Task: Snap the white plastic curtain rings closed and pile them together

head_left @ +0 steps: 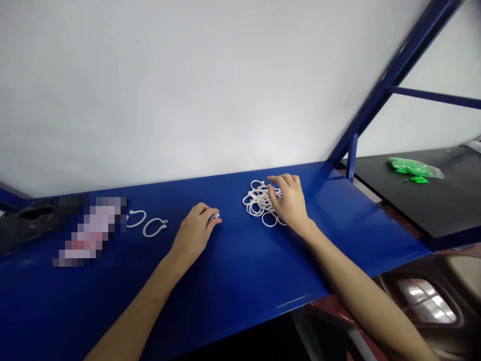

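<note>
My left hand (191, 231) is closed over the blue tabletop, thumb and fingers pinched on a white plastic ring (216, 216). Only a small white part of it shows; the rest is hidden by the fingers. My right hand (292, 201) reaches over the right side of a pile of white plastic rings (256, 207), its thumb and index finger apart. Whether those fingertips touch a ring is hard to see. To the left of my left hand lie two separate white rings, one opened ring (155, 228) and another ring (137, 219) close to the blurred package.
A pixelated package (92, 228) and a black plastic bag (26, 228) lie on the left of the blue table (233, 271). A blue metal frame (389, 82) rises at the right. Beyond it, a black table (409, 205) holds a clear bag of green pieces (413, 168).
</note>
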Demonstrator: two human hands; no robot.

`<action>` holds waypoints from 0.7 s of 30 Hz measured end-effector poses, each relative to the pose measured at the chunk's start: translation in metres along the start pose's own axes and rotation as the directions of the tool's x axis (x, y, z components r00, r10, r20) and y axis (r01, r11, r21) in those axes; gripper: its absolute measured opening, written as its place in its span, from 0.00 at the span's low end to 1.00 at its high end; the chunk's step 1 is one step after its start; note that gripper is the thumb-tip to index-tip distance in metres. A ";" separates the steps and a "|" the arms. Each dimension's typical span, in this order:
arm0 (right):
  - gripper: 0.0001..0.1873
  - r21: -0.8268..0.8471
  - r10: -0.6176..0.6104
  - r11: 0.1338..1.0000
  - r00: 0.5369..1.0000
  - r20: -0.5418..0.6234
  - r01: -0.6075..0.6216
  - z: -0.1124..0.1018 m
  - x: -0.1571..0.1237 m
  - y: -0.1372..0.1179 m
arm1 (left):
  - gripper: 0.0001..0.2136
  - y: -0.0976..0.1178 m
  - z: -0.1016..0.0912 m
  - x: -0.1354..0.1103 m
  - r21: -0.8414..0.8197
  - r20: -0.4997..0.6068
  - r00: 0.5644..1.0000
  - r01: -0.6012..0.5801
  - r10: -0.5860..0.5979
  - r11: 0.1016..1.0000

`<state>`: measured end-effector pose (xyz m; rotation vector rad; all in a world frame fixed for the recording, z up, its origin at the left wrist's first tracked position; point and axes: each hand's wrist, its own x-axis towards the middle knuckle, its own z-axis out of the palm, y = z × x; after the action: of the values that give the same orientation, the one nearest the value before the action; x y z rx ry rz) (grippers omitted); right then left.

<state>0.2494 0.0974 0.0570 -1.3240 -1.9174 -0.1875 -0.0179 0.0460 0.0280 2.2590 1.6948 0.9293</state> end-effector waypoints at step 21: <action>0.10 0.628 -0.205 0.778 0.956 0.210 0.028 0.017 -0.042 -0.055 | 0.19 0.024 0.007 -0.004 -0.692 0.240 0.904 0.414 -0.353 0.591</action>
<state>0.2003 0.0512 0.0335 -0.8013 -2.0306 0.5595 0.0045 0.0354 0.0325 1.3036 1.3309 1.1201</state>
